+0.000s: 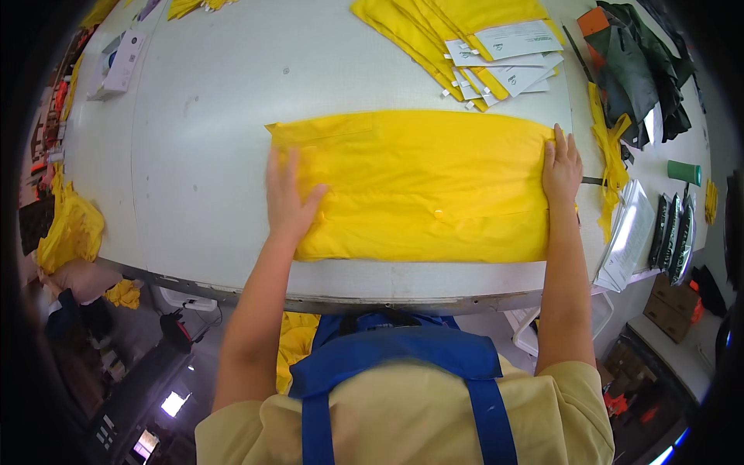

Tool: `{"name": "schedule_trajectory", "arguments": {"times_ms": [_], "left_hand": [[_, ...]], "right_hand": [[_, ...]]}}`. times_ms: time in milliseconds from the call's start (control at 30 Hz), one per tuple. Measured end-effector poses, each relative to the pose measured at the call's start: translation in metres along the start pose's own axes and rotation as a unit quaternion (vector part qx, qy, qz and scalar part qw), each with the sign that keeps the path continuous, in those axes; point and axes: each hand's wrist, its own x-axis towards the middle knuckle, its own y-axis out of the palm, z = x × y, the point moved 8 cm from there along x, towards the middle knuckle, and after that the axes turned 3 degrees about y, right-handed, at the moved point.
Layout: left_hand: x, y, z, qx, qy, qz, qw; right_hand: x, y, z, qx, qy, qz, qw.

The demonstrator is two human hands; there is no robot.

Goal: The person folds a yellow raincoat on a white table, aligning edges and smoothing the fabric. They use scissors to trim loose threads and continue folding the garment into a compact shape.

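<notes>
Yellow folded cloth (418,167): in head view, lies flat near the front edge of the worktop (201,155)
Left hand (290,205): wide grip, thumb apart, on the cloth's left end, somewhat blurred
Right hand (561,172): wide grip, fingers straight, on its right end
White sheets (626,236): near the front edge, right of the cloth

There is one buttoned bundle (422,170), one white box (122,65), one green cylinder (683,172).

Print on white cards (518,40) and a white box (122,68) — none legible.
</notes>
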Motion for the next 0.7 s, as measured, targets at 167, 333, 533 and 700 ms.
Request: {"name": "schedule_trajectory", "arguments": {"times_ms": [167,333,533,700], "left_hand": [[-0.042,0.003,0.059,-0.468,-0.408,0.108,0.777],[-0.002,-0.059,-0.021,-0.593,-0.274,0.141,0.744],[0.022,-0.077,-0.276,-0.632,0.014,0.335,0.699],[0.000,0.001,-0.302,-0.296,0.264,0.197,0.897]], "right_hand": [[-0.062,-0.073,0.066,0.668,0.028,-0.021,0.743],[-0.166,-0.005,0.151,0.901,0.315,0.174,0.243],[-0.152,0.013,0.133,0.936,0.297,0.149,0.114],[-0.147,0.022,0.103,0.953,0.268,0.135,0.041]]}}
